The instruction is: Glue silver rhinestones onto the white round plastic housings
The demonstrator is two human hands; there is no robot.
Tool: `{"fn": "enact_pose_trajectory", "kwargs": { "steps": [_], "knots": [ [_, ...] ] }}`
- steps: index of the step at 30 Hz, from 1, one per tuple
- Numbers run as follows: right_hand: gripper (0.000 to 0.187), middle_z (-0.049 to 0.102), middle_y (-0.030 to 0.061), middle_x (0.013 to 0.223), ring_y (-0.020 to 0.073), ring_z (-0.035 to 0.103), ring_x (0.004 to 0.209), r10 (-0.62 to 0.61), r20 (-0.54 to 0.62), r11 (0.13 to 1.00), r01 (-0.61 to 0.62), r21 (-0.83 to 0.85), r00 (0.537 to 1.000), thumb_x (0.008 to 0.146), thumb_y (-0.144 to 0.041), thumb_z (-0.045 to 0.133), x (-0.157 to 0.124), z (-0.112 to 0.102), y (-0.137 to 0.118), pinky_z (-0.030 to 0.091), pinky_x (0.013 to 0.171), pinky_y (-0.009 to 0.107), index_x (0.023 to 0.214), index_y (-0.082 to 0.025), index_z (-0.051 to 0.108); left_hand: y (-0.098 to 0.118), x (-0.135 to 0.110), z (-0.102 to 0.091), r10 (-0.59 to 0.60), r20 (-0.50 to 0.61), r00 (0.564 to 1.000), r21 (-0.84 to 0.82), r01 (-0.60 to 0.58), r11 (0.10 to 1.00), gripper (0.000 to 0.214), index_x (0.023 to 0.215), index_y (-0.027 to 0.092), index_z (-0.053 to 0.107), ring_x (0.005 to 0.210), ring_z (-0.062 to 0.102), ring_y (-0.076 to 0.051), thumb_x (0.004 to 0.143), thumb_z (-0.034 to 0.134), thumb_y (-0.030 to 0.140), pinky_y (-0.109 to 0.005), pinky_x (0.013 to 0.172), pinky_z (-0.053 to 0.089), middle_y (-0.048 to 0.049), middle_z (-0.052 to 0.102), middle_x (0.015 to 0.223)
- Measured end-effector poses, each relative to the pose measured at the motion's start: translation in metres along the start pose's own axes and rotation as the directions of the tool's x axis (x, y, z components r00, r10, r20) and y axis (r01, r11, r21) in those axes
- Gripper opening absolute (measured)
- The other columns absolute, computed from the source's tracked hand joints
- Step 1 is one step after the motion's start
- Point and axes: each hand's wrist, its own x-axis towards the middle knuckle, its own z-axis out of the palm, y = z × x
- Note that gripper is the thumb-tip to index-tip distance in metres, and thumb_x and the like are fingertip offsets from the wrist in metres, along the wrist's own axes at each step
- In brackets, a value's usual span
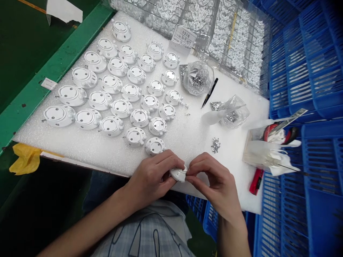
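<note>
My left hand (158,173) grips a small white oval part (178,175) at the foam board's front edge, fingers around its left side. The thumb and forefinger of my right hand (207,175) are pinched together at the right edge of that part. Whatever lies between those right fingertips is too small to make out. Similar white parts (111,125) stand in rows on the board to the left, each with a flat oval face and two dark dots. The nearest one (155,146) sits just beyond my left hand. A small heap of shiny metal bits (215,145) lies beyond my right hand.
On the white foam board (187,139) are plastic bags of metal bits (198,78), black tweezers (209,93) and a translucent bottle (213,117). A clear tool box (250,151) and a red-handled tool (256,182) stand right, beside blue crates (308,71). Trays of white parts (195,14) line the back.
</note>
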Motion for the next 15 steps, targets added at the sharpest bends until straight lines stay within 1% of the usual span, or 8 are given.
{"fn": "enact_pose_trajectory", "kwargs": {
  "steps": [3,6,8,12,15],
  "knots": [
    [0.018,0.064,-0.0016,0.085,0.0132,0.061,0.081,0.026,0.012,0.994,-0.027,0.109,1.000,0.087,-0.010,0.073,0.002,0.000,0.007,0.051,0.070,0.025,0.089,-0.028,0.070,0.000,0.000,-0.001,-0.013,0.005,1.000,-0.017,0.013,1.000,0.026,0.096,0.016,0.062,0.068,0.061,-0.009,0.083,0.058,-0.006,-0.016,0.054,0.043,-0.0027,0.071,0.090],
    [0.019,0.064,-0.0016,0.086,0.0130,0.062,0.080,0.025,0.048,0.989,-0.032,0.144,0.999,0.086,-0.009,0.075,0.004,-0.003,0.008,0.051,0.069,0.025,0.089,-0.028,0.071,-0.003,-0.001,-0.001,-0.009,0.022,1.000,-0.015,0.010,1.000,0.026,0.095,0.016,0.063,0.066,0.060,-0.009,0.082,0.056,-0.005,-0.017,0.053,0.042,-0.0023,0.071,0.089],
    [0.020,0.065,-0.0016,0.086,0.0131,0.062,0.079,0.003,0.071,0.995,-0.010,0.095,0.997,0.085,-0.009,0.075,0.005,-0.005,0.005,0.052,0.068,0.024,0.090,-0.027,0.070,-0.005,-0.001,0.000,-0.012,0.034,0.999,-0.002,0.012,1.000,0.026,0.095,0.016,0.063,0.065,0.059,-0.009,0.081,0.056,-0.004,-0.017,0.053,0.041,-0.0016,0.070,0.088],
    [0.019,0.066,-0.0013,0.087,0.0123,0.064,0.077,-0.055,0.089,0.994,0.064,-0.090,0.994,0.087,-0.009,0.073,0.006,-0.010,-0.006,0.053,0.067,0.024,0.093,-0.025,0.067,-0.004,-0.001,0.000,-0.032,0.046,0.998,0.024,0.031,0.999,0.024,0.095,0.017,0.062,0.067,0.060,-0.010,0.083,0.056,-0.003,-0.018,0.054,0.042,-0.0009,0.068,0.087],
    [0.015,0.067,-0.0003,0.087,0.0130,0.065,0.076,-0.100,0.095,0.982,0.113,-0.150,0.990,0.089,-0.011,0.071,0.006,-0.010,-0.010,0.054,0.066,0.025,0.094,-0.024,0.067,-0.002,0.000,0.000,-0.033,0.040,0.999,0.037,0.032,0.999,0.023,0.094,0.017,0.062,0.068,0.061,-0.010,0.083,0.056,-0.002,-0.018,0.054,0.043,-0.0013,0.069,0.087]
  ]
}}
